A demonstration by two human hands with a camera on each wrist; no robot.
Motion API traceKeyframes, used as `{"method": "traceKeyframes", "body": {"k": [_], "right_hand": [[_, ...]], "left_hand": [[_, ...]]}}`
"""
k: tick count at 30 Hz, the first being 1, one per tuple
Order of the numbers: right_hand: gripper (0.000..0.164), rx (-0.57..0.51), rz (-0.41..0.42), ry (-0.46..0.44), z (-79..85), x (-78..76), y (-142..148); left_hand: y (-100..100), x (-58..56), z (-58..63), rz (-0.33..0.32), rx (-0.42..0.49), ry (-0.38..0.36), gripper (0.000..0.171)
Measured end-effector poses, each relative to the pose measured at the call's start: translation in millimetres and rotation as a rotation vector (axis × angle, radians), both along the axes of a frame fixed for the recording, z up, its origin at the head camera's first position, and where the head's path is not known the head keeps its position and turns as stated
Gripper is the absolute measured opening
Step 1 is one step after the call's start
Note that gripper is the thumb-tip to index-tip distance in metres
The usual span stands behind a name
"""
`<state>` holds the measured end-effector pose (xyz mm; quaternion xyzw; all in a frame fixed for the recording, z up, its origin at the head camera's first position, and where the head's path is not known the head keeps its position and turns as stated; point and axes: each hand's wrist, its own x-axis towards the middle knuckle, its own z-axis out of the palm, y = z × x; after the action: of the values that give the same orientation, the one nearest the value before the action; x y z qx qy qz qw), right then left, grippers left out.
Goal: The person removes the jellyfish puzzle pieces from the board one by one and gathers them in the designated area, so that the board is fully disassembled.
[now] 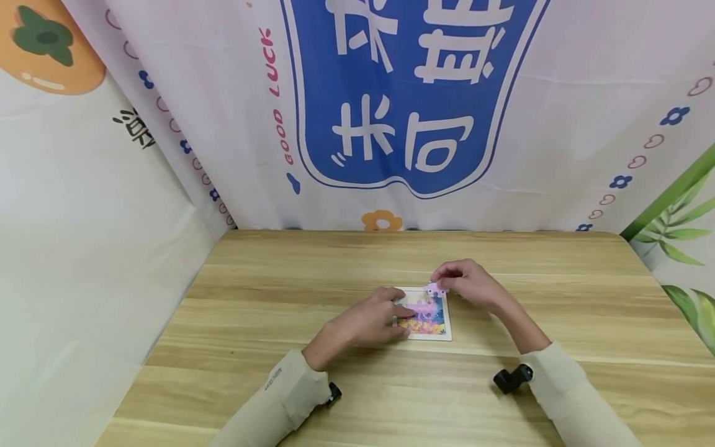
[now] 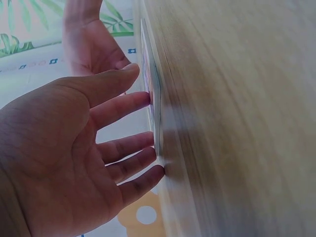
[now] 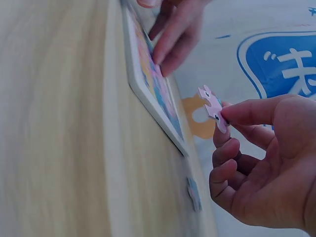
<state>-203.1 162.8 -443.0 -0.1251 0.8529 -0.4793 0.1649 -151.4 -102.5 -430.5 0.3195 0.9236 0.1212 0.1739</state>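
A small framed jigsaw puzzle [image 1: 430, 337] with a white rim and a pink, yellow and blue picture lies flat on the table. My left hand [image 1: 368, 318] rests on its left side, fingers extended, with fingertips touching the picture and the edge. Over the upper right corner, my right hand [image 1: 473, 284] pinches a pink jigsaw piece [image 3: 215, 109] between thumb and fingers. The piece is held above the puzzle, apart from it in the right wrist view. Another jigsaw piece [image 3: 194, 194] lies on the table beside the frame, below the right hand.
The wood-grain table [image 1: 251, 310] reaches back to a printed cloth [image 1: 251, 155] hanging behind it. More white cloth [image 1: 84, 248] hangs at the left. Each wrist carries a black camera mount [image 1: 512, 377] close to the tabletop.
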Motion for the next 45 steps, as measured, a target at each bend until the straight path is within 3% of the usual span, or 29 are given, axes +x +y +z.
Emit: {"method": "traceKeyframes", "body": {"k": [8,25,33,45], "right_hand": [[0.022,0.023,-0.002,-0.013,4.9,1.7,34],[0.022,0.110,-0.025,-0.015,-2.0,7.4,84],[0.019,0.159,-0.032,0.011,-6.2,10.0,88],[0.014,0.260,-0.058,0.123,-7.8,10.7,82]], "left_hand": [[1,0.7,0.2,0.007,-0.010,0.007,0.044],[2,2.9,0.3,0.016,-0.018,0.016,0.044],[1,4.2,0.4,0.023,-0.016,0.013,0.044],[2,4.6,1.8,0.037,-0.018,-0.007,0.044]]}}
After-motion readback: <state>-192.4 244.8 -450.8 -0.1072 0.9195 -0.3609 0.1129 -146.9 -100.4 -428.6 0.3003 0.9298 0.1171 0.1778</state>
